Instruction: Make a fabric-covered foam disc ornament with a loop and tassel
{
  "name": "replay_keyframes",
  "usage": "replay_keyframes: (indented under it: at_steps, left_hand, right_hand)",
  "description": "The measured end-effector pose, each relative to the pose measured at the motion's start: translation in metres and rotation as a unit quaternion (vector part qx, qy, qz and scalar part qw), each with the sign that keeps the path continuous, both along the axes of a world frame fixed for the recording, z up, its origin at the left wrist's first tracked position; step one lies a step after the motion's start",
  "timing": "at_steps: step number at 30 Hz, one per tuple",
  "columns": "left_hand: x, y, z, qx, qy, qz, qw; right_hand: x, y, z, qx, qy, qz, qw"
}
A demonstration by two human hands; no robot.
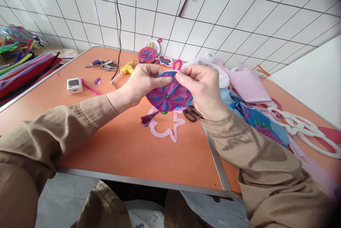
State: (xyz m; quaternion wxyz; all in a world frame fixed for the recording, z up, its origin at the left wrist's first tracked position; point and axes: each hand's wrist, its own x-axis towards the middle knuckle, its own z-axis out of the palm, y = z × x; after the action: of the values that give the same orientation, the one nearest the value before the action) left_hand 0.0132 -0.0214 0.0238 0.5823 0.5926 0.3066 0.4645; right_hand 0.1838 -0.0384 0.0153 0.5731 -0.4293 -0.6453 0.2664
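Between my two hands, raised over the orange table [106,142], is a round purple and blue fabric ornament [170,96] with a flower pattern. My left hand [144,82] pinches its upper left edge, and my right hand [204,87] pinches its upper right edge. From its top stands a pink fuzzy loop [177,64]. A dark purple tassel [149,118] hangs at its lower left, by a small green bead. Under the ornament lies a pale pink cut-out paper scrap [160,135]. Black-handled scissors [191,113] lie near my right wrist, partly hidden.
A yellow glue gun [128,68], keys [108,65] and a white charger [75,85] lie to the left. Finished-looking ornaments [147,54] lean at the tiled wall. Fabric and paper scraps [247,82] cover the right side. Coloured pipe cleaners [26,73] are piled far left.
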Motion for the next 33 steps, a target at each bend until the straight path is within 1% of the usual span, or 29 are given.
replay_keyframes:
  at_steps: [8, 14, 16, 20, 21, 23, 26, 29, 31, 33]
  left_hand:
    - [0.001, -0.001, 0.002, -0.013, 0.021, 0.009, 1.000]
    - [0.000, 0.002, 0.002, -0.018, 0.006, -0.021, 1.000]
    - [-0.001, 0.004, 0.001, -0.023, 0.008, -0.013, 1.000]
    - [-0.004, 0.008, -0.001, -0.024, 0.000, -0.002, 1.000]
    - [-0.004, 0.009, -0.002, -0.025, 0.001, 0.000, 1.000]
    - [-0.005, 0.011, -0.002, -0.026, 0.013, 0.006, 1.000]
    - [-0.006, 0.013, -0.002, -0.024, 0.025, 0.017, 0.999]
    - [-0.006, 0.014, -0.002, -0.025, 0.021, 0.021, 0.999]
    - [-0.006, 0.014, -0.001, -0.029, 0.017, 0.022, 0.999]
    - [-0.006, 0.014, -0.001, -0.035, 0.016, 0.022, 0.999]
  right_hand:
    - [0.000, 0.000, -0.001, -0.001, -0.001, -0.002, 1.000]
    - [-0.001, -0.001, 0.002, -0.012, 0.032, -0.003, 0.999]
    - [0.000, -0.001, 0.004, -0.013, 0.056, 0.008, 0.998]
    - [0.002, -0.001, 0.008, -0.057, 0.092, 0.061, 0.992]
    - [0.002, -0.001, 0.008, -0.066, 0.092, 0.069, 0.991]
    - [0.003, 0.000, 0.007, -0.059, 0.086, 0.072, 0.992]
    - [0.004, 0.001, 0.004, -0.018, 0.064, 0.067, 0.996]
    - [0.006, 0.003, 0.001, 0.019, 0.062, 0.064, 0.996]
    - [0.006, 0.004, 0.000, 0.009, 0.049, 0.058, 0.997]
    - [0.006, 0.005, 0.000, -0.024, 0.028, 0.053, 0.998]
